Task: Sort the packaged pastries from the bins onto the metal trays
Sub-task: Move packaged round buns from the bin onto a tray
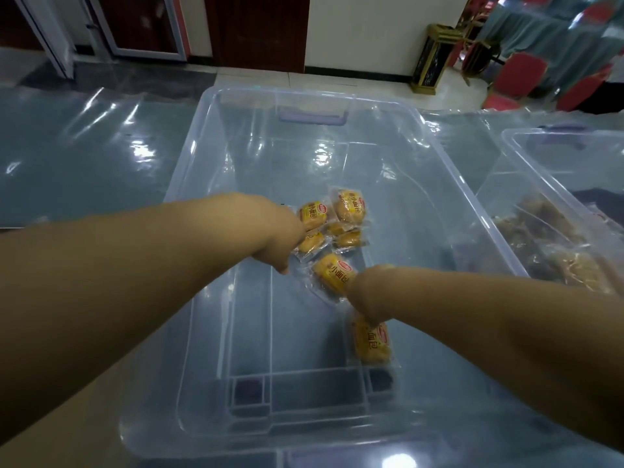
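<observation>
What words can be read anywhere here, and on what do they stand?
"小面包": on the yellow wrapper of the middle pack.
"小面包": on the far-left pack.
"面包": on the near pack; the right hand hides the rest.
The red oval logos on the packs are too blurred to read.
No other text is legible.

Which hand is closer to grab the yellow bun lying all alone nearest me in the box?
Probably the right. The right hand is right at that lone bun, while the left hand is over at the cluster of buns farther back in the clear bin.
</observation>
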Demonstrator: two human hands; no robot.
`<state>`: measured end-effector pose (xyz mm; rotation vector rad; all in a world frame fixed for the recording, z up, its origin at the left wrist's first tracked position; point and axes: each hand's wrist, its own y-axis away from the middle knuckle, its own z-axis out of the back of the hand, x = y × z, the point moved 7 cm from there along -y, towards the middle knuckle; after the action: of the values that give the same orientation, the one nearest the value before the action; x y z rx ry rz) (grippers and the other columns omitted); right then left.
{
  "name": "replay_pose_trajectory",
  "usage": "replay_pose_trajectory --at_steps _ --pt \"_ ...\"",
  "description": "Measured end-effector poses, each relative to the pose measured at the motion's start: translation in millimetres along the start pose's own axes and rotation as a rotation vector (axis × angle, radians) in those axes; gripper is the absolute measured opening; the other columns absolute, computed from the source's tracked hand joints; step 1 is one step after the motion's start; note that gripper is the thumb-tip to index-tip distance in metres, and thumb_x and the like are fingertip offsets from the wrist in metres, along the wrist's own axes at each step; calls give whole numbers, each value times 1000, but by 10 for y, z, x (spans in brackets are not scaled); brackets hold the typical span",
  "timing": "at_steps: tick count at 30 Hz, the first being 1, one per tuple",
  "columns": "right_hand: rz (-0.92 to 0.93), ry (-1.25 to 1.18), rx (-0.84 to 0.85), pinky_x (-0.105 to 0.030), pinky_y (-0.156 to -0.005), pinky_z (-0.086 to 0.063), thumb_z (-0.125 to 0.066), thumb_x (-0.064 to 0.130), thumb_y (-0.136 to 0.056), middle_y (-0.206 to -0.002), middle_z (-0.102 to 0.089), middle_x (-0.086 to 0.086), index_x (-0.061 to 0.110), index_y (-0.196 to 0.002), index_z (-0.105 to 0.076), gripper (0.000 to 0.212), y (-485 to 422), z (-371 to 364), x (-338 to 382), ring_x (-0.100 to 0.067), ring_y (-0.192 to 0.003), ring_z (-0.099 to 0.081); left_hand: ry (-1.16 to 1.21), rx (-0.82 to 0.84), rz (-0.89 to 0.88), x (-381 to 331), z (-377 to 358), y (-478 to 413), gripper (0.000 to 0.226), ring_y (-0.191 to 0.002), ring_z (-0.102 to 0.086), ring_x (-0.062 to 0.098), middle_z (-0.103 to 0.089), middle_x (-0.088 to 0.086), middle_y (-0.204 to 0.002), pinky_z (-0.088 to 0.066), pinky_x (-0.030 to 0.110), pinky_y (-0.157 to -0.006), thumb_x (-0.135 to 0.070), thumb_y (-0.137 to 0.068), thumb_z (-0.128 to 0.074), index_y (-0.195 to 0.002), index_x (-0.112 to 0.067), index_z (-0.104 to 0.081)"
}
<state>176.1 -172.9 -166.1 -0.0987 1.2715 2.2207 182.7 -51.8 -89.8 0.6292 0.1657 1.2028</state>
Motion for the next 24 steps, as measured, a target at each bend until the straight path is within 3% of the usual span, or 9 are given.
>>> replay_pose_trajectory --at_steps 4,9,13,15,18,22,24 --pt "6 -106 48 -35 -80 -49 -67 29 -85 -96 -53 -8 10 -125 -53 46 -132 -288 112 -25 -87 -53 -10 35 14 4 -150 -29 45 -108 -53 23 -55 3 -122 -37 30 -72 -45 -87 -56 -124 -19 -51" --pt "-32 -121 23 -41 -82 -51 -73 22 -78 -113 -53 -13 10 -139 -28 77 -141 -283 246 -33 -100 -56 41 28 47 18 -210 78 45 -102 -55 22 -57 2 -118 -38 30 -70 -47 -88 -54 -123 -20 -52" --pt "3 -91 14 -40 -86 -51 -67 30 -85 -106 -57 -9 9 -123 -53 46 -9 -249 287 -29 -97 -57 73 15 54 -70 -239 201 44 -102 -55 23 -58 2 -116 -41 30 -72 -48 -88 -54 -122 -20 -53" --pt "3 -90 0 -35 -80 -48 -62 35 -88 -106 -57 -8 13 -118 -56 38 79 -193 251 -26 -97 -55 87 6 52 -134 -249 272 44 -101 -55 23 -58 3 -116 -41 31 -73 -48 -88 -54 -121 -20 -52" --pt "9 -64 -76 -33 -75 -43 -60 25 -90 -120 -53 -9 14 -125 -53 37 136 -11 154 -25 -101 -51 77 -5 35 -256 -251 358 42 -99 -55 23 -58 3 -113 -42 32 -73 -47 -89 -52 -120 -19 -53" --pt "5 -80 -150 -45 -100 -41 -65 27 -86 -137 -44 -14 10 -134 -47 54 -47 220 60 -35 -125 -43 0 9 4 -320 -177 383 37 -98 -56 23 -59 3 -112 -42 31 -70 -40 -90 -53 -120 -18 -54" --pt "8 -202 -139 -48 -103 -39 -61 31 -87 -140 -43 -15 9 -134 -46 55 -181 233 51 -36 -128 -40 -65 52 23 -276 -127 332 36 -101 -57 24 -58 4 -115 -42 31 -71 -36 -90 -55 -120 -17 -55"
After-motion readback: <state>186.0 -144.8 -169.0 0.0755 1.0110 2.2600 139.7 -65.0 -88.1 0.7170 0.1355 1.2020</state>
